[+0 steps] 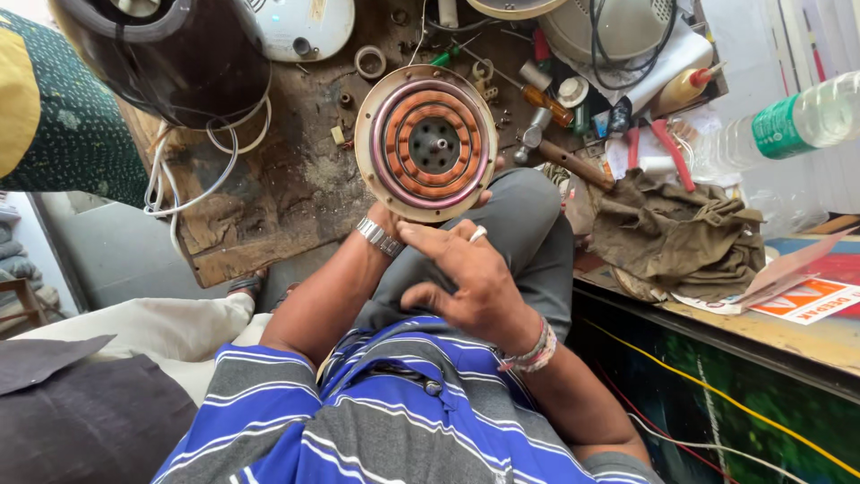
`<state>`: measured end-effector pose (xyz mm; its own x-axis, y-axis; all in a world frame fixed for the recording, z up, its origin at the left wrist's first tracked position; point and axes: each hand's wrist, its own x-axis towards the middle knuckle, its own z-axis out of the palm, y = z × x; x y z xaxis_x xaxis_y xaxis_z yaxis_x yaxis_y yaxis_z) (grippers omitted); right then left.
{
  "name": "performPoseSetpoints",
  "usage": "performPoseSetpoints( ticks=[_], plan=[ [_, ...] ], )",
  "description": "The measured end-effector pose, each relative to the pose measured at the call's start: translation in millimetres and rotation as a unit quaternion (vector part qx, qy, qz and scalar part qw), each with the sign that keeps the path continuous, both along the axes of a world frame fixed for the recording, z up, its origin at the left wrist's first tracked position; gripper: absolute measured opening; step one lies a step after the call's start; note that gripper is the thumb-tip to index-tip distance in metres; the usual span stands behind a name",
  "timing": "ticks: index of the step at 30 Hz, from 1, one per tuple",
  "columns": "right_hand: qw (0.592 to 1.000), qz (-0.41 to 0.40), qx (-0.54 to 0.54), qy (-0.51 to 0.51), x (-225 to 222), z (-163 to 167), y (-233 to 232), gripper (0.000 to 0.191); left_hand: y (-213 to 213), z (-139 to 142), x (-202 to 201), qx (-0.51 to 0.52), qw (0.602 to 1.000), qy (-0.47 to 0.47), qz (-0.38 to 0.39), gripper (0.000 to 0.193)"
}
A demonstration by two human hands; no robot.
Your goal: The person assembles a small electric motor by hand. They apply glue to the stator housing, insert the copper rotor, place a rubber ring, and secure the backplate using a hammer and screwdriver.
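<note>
— So, biggest first: what sits around the wooden workboard [269,206]?

— At its far left corner stands a dark round appliance housing [170,54], white cable [193,170] looping off it. Right of the board lies a crumpled brown rag [690,233], a clear plastic bottle [779,125] beyond that.

— And the disc?

— The round motor disc [426,143], copper windings ringed inside a cream rim, is held upright over the board's near edge, above the knee. The left hand [387,217] grips its lower rim from behind, mostly hidden. The right hand [470,278] is open, fingers spread, holding nothing, just below it.

— How would it handle?

— Probably heavy and rigid. Best held by the rim; the windings look delicate.

— Smallest?

— Red-handled pliers [667,148] past the board's right side.
</note>
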<state>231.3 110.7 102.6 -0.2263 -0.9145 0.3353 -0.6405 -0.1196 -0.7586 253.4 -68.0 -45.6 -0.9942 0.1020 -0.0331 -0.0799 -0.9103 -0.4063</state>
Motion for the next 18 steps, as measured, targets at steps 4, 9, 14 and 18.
performPoseSetpoints(
  ticks=[4, 9, 14, 18],
  plan=[
    [0.999, -0.038, 0.0, -0.024, -8.2, -5.4, -0.4, 0.041, -3.7, -5.4, -2.6, -0.036, 0.996, 0.075, 0.01, 0.077],
    [0.992, -0.094, 0.03, -0.077, -9.8, -25.5, 15.1, 0.03, -6.6, -35.1, -2.1, -0.065, 0.997, 0.049, 0.017, 0.072],
    [0.985, -0.131, 0.053, -0.098, -10.8, -42.1, 27.5, 0.027, -16.1, -63.0, 15.3, -0.41, 0.91, -0.017, 0.06, 0.065],
    [0.988, -0.134, 0.012, -0.075, -16.9, -46.3, 28.5, 0.026, -18.6, -67.9, 39.6, -0.25, 0.965, -0.081, 0.017, 0.063]
  ],
)
